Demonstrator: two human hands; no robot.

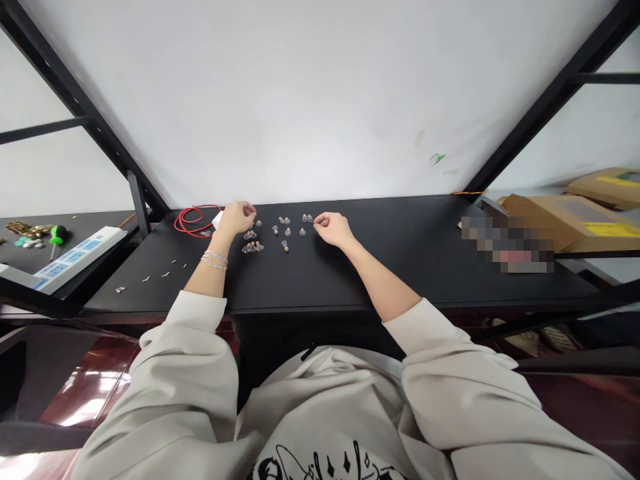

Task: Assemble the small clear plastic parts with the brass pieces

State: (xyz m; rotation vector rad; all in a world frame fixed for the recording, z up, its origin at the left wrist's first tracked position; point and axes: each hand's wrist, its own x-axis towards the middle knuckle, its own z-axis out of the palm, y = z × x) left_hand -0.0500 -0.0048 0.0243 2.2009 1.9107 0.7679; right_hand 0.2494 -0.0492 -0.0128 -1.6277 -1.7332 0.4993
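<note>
Several tiny clear glass bottles with cork stoppers (287, 232) lie or stand in loose groups on the black table (400, 267). My left hand (239, 217), a beaded bracelet on its wrist, hovers at the left group with thumb and fingers closed together. Whatever may be in that pinch is too small to make out. Over on the right, my right hand (334, 229) is closed too, its fingertips beside the rightmost bottles (307, 218). Its curled fingers hide anything they hold. A small white object (217, 219) is partly covered by my left hand.
A coiled red cord (186, 223) lies at the back left. Small slips (146, 279) are scattered near the front left. Beyond the left frame are a white power strip (83, 257) and a green-black screwdriver (57, 237). Cardboard boxes (545, 217) stand at the right; a blurred item lies nearby.
</note>
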